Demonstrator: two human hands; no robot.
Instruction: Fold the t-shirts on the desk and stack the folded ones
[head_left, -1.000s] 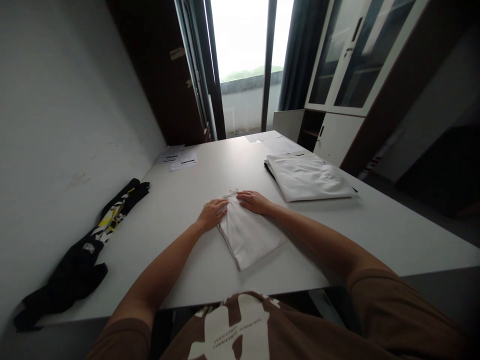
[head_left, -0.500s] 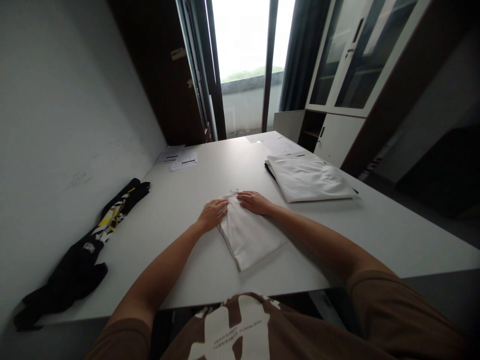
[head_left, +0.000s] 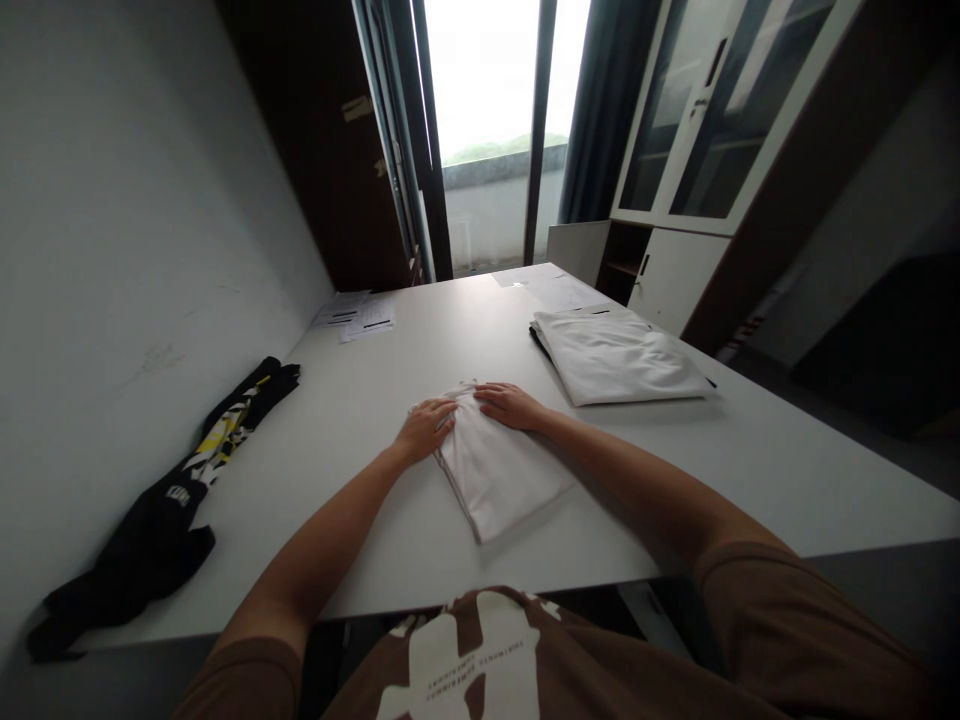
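A folded white garment (head_left: 506, 478) lies on the white table in front of me, one corner pointing toward my body. My left hand (head_left: 426, 428) rests on its far left edge, fingers stretched over the cloth. Flat on its far end is my right hand (head_left: 510, 405), fingers extended to the left. The two hands are slightly apart, with cloth showing between them. Neither hand lifts the fabric.
To the right lies a stack of folded clothes (head_left: 622, 355), white on top with a dark layer beneath. A crumpled black garment (head_left: 161, 525) runs along the wall at left. Papers (head_left: 367, 318) lie at the far end of the table (head_left: 442, 335). A cabinet (head_left: 675, 275) stands beyond.
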